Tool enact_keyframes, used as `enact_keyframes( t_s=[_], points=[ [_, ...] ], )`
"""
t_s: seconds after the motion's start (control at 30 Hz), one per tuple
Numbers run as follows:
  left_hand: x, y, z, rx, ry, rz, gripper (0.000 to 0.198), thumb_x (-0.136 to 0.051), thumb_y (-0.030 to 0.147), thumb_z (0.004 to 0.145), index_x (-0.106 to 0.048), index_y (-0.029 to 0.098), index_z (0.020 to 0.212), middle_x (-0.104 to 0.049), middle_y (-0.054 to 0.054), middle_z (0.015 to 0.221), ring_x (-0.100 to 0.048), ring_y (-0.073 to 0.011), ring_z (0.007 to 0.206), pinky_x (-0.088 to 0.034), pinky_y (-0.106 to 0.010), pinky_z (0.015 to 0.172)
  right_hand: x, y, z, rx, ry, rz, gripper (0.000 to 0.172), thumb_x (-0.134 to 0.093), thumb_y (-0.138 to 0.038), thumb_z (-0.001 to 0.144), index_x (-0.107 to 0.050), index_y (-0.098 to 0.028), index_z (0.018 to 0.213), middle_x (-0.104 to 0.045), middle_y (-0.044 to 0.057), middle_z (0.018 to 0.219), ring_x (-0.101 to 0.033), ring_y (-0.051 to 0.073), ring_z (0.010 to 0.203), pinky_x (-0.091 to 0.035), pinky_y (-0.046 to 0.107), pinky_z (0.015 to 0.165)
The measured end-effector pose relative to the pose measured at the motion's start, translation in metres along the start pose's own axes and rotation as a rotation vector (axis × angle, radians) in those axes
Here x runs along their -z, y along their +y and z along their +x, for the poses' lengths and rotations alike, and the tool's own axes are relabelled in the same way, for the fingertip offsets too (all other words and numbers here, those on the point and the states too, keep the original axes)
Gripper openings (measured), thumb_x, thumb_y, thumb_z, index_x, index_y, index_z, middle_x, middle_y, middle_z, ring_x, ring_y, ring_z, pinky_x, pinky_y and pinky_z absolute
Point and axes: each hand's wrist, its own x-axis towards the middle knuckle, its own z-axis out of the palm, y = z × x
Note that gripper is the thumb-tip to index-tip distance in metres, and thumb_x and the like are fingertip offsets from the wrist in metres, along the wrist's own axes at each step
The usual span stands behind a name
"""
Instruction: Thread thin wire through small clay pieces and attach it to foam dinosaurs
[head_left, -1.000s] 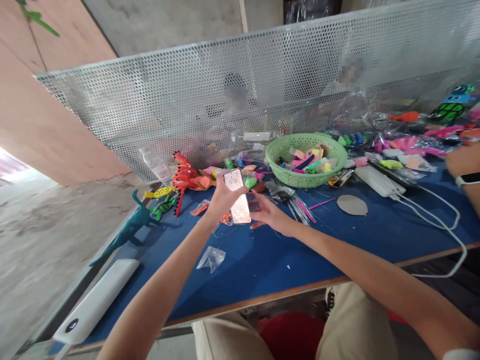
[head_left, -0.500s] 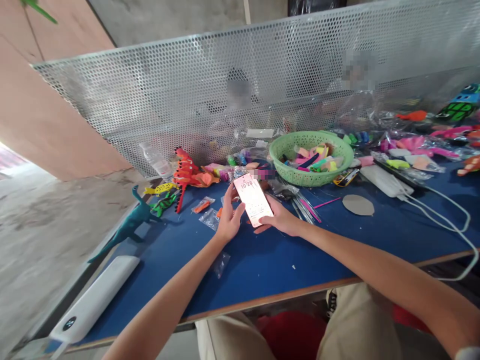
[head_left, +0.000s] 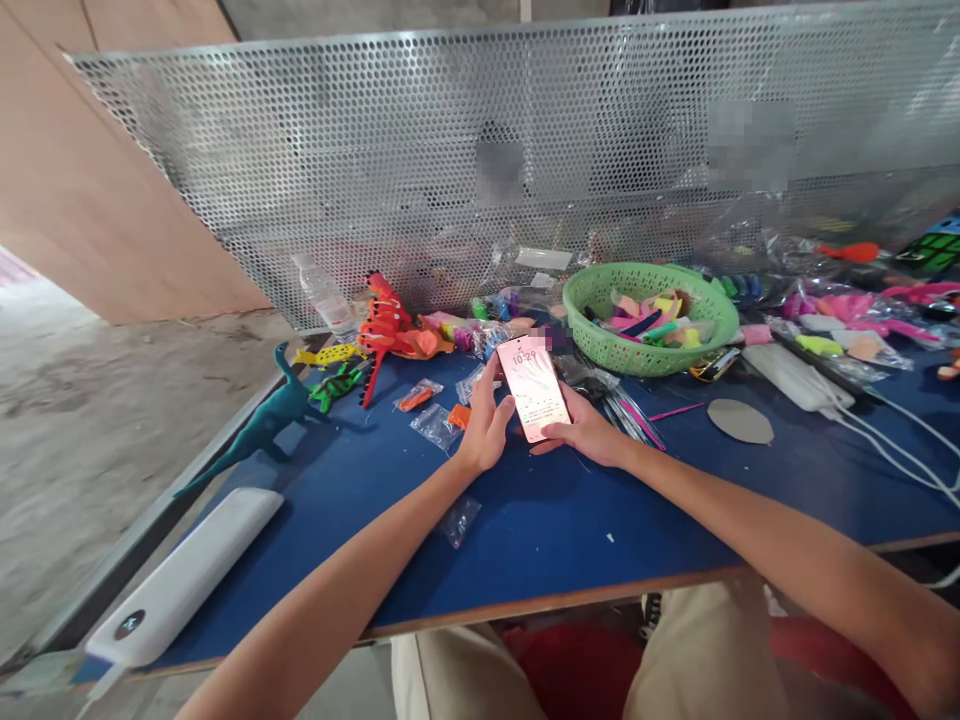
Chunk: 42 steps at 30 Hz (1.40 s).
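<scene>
A smartphone [head_left: 534,385] with a lit pinkish lock screen is held upright above the blue table [head_left: 420,560]. My left hand [head_left: 486,425] grips its left edge, thumb along the side. Around the lower right corner wraps my right hand [head_left: 589,428], its thumb resting over the bottom of the screen. Just left of my left hand lie small clear bags, one with an orange piece [head_left: 417,399] inside. Thin metallic and pink sticks [head_left: 634,418] lie to the right of my right hand.
A green basket [head_left: 649,355] of colourful pieces stands behind the phone. Left are a teal dinosaur [head_left: 274,420], a red-orange toy [head_left: 384,325], a bottle [head_left: 326,300] and a white power bank [head_left: 187,575]. A perforated metal screen [head_left: 360,150] closes the back; bagged parts and cables lie right.
The phone's clock has gone from 10:28 to 10:29. My view has shifted, so the hands and table sit further right or left in it; both hands keep the same hold.
</scene>
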Motion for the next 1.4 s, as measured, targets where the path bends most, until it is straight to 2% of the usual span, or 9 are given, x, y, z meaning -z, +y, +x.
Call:
enact_keyframes(
  t_s=[0.17,0.3,0.43,0.63,0.77,0.93,1.17,1.27,1.4],
  points=[
    [0.001,0.006,0.0,-0.043,-0.025,0.042,0.067,-0.037,0.049,0.103,-0.013,0.032,0.162,-0.031,-0.011,0.163,-0.042,-0.0306,0.138,-0.027,-0.053,0.117,0.005,0.005,0.003,-0.025,0.039,0.089,0.061,-0.061,-0.057,0.092,-0.043,-0.027,0.142,-0.069,0.013,0.127,-0.075,0.03,0.095,-0.065,0.047,0.07],
    [0.001,0.008,0.0,-0.069,-0.046,0.069,0.069,-0.037,0.05,0.103,-0.011,0.03,0.163,-0.03,-0.011,0.164,-0.038,-0.0316,0.141,-0.026,-0.052,0.118,0.008,0.004,0.004,-0.098,-0.027,0.164,0.065,-0.033,-0.069,0.098,-0.051,-0.02,0.137,-0.07,0.016,0.124,-0.072,0.032,0.105,-0.064,0.051,0.078],
    [0.0,0.005,0.001,-0.066,-0.046,0.052,0.068,-0.037,0.051,0.102,-0.014,0.03,0.163,-0.034,-0.011,0.162,-0.039,-0.0313,0.141,-0.025,-0.052,0.119,0.007,0.001,0.001,-0.067,-0.034,0.172,0.058,-0.054,-0.054,0.095,-0.043,-0.026,0.144,-0.068,0.013,0.13,-0.072,0.032,0.104,-0.063,0.055,0.08],
    [0.0,0.0,0.005,-0.03,-0.043,0.002,0.066,-0.038,0.049,0.103,-0.016,0.032,0.162,-0.032,-0.009,0.164,-0.038,-0.0304,0.143,-0.024,-0.053,0.119,0.007,0.003,-0.001,-0.03,-0.049,0.134,0.078,-0.067,-0.013,0.071,-0.043,-0.034,0.143,-0.066,0.004,0.134,-0.07,0.029,0.11,-0.06,0.056,0.09],
    [0.0,0.001,0.005,-0.028,-0.05,-0.016,0.065,-0.039,0.049,0.103,-0.016,0.033,0.162,-0.033,-0.009,0.163,-0.039,-0.03,0.142,-0.025,-0.053,0.119,0.005,0.002,0.001,-0.078,-0.008,0.167,0.054,-0.054,-0.047,0.094,-0.044,-0.029,0.144,-0.065,0.01,0.136,-0.069,0.031,0.111,-0.059,0.056,0.088],
    [0.0,0.003,0.004,-0.023,-0.049,-0.015,0.065,-0.038,0.05,0.103,-0.018,0.03,0.162,-0.035,-0.011,0.162,-0.04,-0.0297,0.142,-0.025,-0.051,0.119,0.005,-0.004,0.001,-0.119,-0.066,0.18,0.072,-0.018,-0.071,0.099,-0.049,-0.024,0.144,-0.064,0.014,0.136,-0.068,0.032,0.114,-0.059,0.055,0.088],
    [0.001,0.005,0.004,-0.014,-0.093,-0.052,0.069,-0.041,0.048,0.103,-0.012,0.027,0.163,-0.057,-0.013,0.141,-0.055,-0.0272,0.124,-0.037,-0.048,0.111,0.007,0.001,0.001,-0.069,-0.059,0.231,0.06,-0.035,-0.065,0.1,-0.05,-0.022,0.14,-0.069,0.014,0.127,-0.071,0.031,0.104,-0.063,0.052,0.077],
    [0.003,0.004,0.005,-0.034,-0.093,-0.047,0.07,-0.042,0.046,0.103,-0.014,0.024,0.163,-0.067,-0.011,0.121,-0.062,-0.0249,0.105,-0.043,-0.048,0.103,0.008,0.007,0.001,-0.006,-0.017,0.19,0.053,-0.067,-0.039,0.089,-0.05,-0.024,0.137,-0.071,0.011,0.122,-0.073,0.03,0.098,-0.065,0.051,0.072],
    [0.004,0.002,0.005,-0.061,-0.093,-0.043,0.071,-0.043,0.044,0.103,-0.013,0.023,0.163,-0.065,-0.013,0.127,-0.06,-0.0259,0.109,-0.044,-0.047,0.101,0.008,0.01,0.0,0.043,-0.021,0.133,0.061,-0.075,-0.014,0.075,-0.054,-0.025,0.131,-0.071,0.007,0.119,-0.071,0.027,0.098,-0.066,0.05,0.074]
  ],
)
